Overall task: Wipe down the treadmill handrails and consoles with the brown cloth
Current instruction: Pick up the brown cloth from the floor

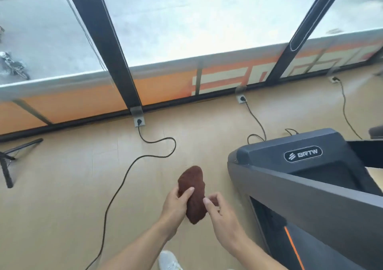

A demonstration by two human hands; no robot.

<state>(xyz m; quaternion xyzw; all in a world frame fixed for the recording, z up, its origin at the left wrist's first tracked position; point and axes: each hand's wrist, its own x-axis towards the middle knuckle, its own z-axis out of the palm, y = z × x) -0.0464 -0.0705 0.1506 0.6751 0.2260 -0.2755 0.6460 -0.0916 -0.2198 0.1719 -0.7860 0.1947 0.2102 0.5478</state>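
Note:
The brown cloth (193, 193) is bunched up in front of me, held over the wooden floor. My left hand (176, 204) grips its left side with the thumb lying across the top. My right hand (219, 211) pinches the cloth's right edge with curled fingers. A dark grey treadmill (300, 178) with a BRTW logo stands to the right, its front cover and side rail in view. No console or handrail top shows in the head view.
Black power cables (132, 166) snake over the floor from wall sockets (139, 121) below the large windows. A black stand's feet (8, 162) lie at the left. My white shoe (169, 260) shows at the bottom.

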